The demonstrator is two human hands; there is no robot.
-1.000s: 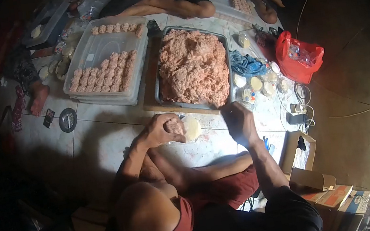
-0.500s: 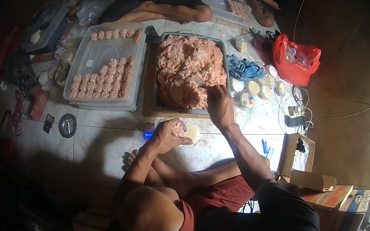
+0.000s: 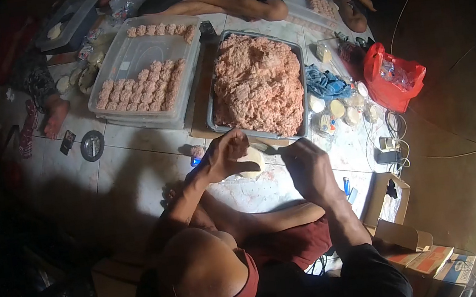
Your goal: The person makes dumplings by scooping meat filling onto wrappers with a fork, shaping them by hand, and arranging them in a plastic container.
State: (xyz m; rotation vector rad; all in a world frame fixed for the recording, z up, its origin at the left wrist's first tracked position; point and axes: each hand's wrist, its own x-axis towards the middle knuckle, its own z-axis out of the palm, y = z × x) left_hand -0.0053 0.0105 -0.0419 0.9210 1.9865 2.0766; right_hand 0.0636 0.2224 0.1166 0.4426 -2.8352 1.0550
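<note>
Just below the metal tray (image 3: pixel 210 116) heaped with pink minced mixture (image 3: pixel 256 83), my left hand (image 3: pixel 227 156) is curved with its thumb apart from the fingers, some pink mixture in its palm. My right hand (image 3: pixel 311 169) is closed round a thin flat tool (image 3: pixel 264 147), whose blade points left toward my left hand. Beneath and between the hands lies a pale round disc (image 3: pixel 253 163). To the left, a small pink lump (image 3: pixel 197 151) sits beside a blue object (image 3: pixel 196 161). A clear plastic container (image 3: pixel 140 65) at the upper left holds rows of shaped lumps (image 3: pixel 143 89).
Right of the tray are a blue cloth (image 3: pixel 326 81), several round pale items, a red plastic bag (image 3: pixel 395 77) and cables with a power adapter (image 3: pixel 388 157). Cardboard boxes (image 3: pixel 424 259) stand at the lower right. Co-workers' legs (image 3: pixel 243 6) show at the top.
My right hand has drawn back from the mixture in the tray, bringing the tool toward my left hand. My left hand has risen and opened more. The camera view has shifted slightly.
</note>
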